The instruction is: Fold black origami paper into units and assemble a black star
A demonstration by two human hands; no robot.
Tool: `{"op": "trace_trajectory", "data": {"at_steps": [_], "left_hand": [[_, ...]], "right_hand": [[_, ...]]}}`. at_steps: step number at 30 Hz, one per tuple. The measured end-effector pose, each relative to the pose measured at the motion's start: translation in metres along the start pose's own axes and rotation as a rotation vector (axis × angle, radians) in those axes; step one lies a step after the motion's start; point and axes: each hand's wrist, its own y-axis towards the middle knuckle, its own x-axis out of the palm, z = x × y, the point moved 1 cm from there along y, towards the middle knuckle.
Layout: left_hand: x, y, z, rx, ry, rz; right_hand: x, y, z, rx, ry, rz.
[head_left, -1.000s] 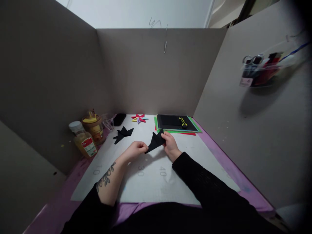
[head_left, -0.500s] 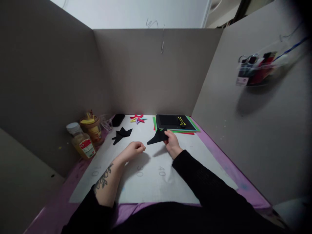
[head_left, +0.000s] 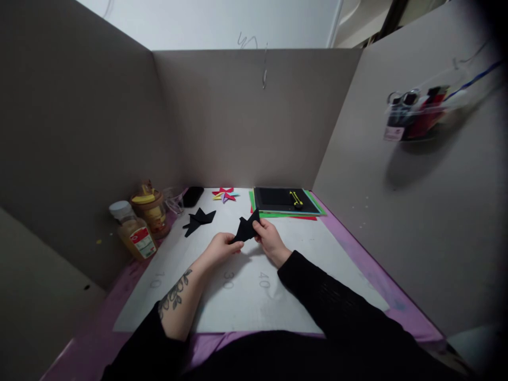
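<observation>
A folded black paper piece (head_left: pixel 246 229) is held just above the white mat (head_left: pixel 254 291) between both hands. My left hand (head_left: pixel 220 247) pinches its lower left tip. My right hand (head_left: pixel 270 239) grips its right side, fingers closed on it. Another folded black paper shape (head_left: pixel 199 218) lies on the mat to the left. A small red, yellow and purple paper star (head_left: pixel 225 193) rests near the back wall.
A stack of coloured paper sheets topped by a black sheet and a yellow-black tool (head_left: pixel 286 201) lies at the back right. Two jars (head_left: pixel 135 233) and a dark object (head_left: pixel 192 196) stand at the left. Cardboard walls surround the desk; a clear pouch of pens (head_left: pixel 416 114) hangs on the right wall.
The left hand let go of the black piece, then took hold of its tip again. The right hand brought the piece back toward the middle.
</observation>
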Motion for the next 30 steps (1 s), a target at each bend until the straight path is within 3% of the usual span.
{"op": "trace_trajectory", "data": {"at_steps": [4, 15, 21, 26, 30], "left_hand": [[-0.003, 0.001, 0.002, -0.007, -0.062, 0.035], [-0.003, 0.002, 0.001, -0.057, -0.004, 0.010], [-0.015, 0.001, 0.001, -0.005, -0.112, 0.147], [-0.021, -0.003, 0.001, -0.055, -0.280, -0.027], [-0.020, -0.004, 0.007, -0.015, -0.499, -0.092]], "right_hand": [[0.004, -0.005, 0.004, 0.075, -0.032, -0.099], [-0.007, 0.006, -0.007, 0.029, 0.037, 0.142], [-0.010, 0.008, -0.007, 0.080, 0.073, 0.074], [-0.008, 0.006, -0.008, 0.142, 0.101, 0.072], [-0.002, 0.001, -0.009, 0.115, -0.001, -0.064]]}}
